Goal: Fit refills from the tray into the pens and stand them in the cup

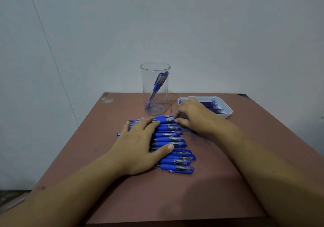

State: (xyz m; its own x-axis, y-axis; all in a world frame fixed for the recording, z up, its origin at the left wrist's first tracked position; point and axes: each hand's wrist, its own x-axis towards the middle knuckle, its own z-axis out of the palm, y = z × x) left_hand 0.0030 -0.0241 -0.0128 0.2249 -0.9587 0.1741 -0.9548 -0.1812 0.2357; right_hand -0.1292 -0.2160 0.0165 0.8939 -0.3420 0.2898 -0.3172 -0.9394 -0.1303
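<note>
The task looked barely begun. The clear cup [145, 79] stood at the far side of the tabletop [175, 191] and held only a blue capped pen [158, 84] leaning against its wall. A second may have sat behind it, but the two overlapped too closely to count. Nearly all the work was left: a long row of pens [172, 149] lay side by side in front of the cup, nearer the person, none of them opened as far as could be seen.

The left hand [140, 144] lay flat on that row with fingers straight and spread, its grip apart, pressing the pens down. The right hand [194, 116] reached to the pen closest to the cup, the farthest pen [164, 118] in the row. Its grip looked clamped on that pen's right end, between thumb and fingertips.

The white tray [228, 111] sat to the right of the cup, with dark blue refills [213, 106] lying in it.

The right hand covered the tray's near left corner, so the number of refills could not be judged. The left hand hid the middle of the row and most of the pens' left halves. Whether any pen in the row already carried a refill was impossible to tell.
</note>
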